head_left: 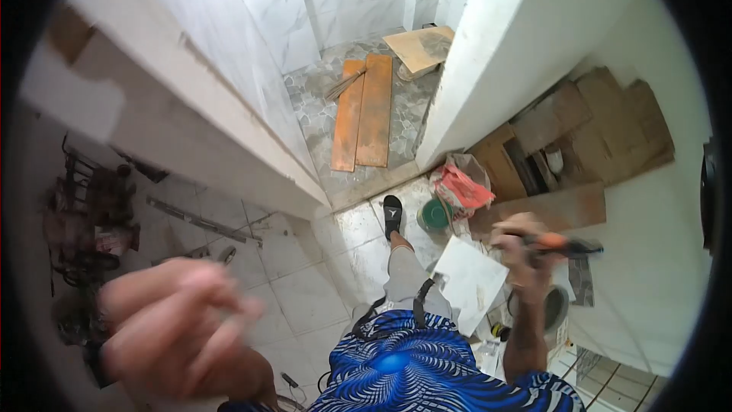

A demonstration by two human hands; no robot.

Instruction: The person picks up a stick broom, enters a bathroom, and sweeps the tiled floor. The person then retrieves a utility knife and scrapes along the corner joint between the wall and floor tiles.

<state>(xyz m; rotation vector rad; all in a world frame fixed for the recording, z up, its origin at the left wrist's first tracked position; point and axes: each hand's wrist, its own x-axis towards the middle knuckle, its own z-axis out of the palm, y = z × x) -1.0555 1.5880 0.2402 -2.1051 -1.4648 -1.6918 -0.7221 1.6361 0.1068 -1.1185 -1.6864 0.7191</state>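
Observation:
My left hand (pixel 179 328) is raised close to the camera at the lower left, blurred by motion. Its fingers are curled in towards the thumb; whatever may be between them I cannot make out. On the right, my right hand (pixel 521 252) is closed around an orange-and-black hand tool (pixel 555 243), whose dark end points to the right. The blur hides the tool's exact kind. Below and left of that hand is a white flat panel (pixel 469 278). A green bucket (pixel 436 215) and a bag with red cloth-like material (pixel 463 191) are just beyond it.
Two orange-brown boards (pixel 374 111) and a small broom (pixel 345 85) lie in the doorway room, near a light board (pixel 419 47). Cardboard (pixel 610 126) leans along the right wall. Dark machinery (pixel 95 221) and a metal strip (pixel 202 221) are at left. One sandalled foot (pixel 393 216) stands near the threshold.

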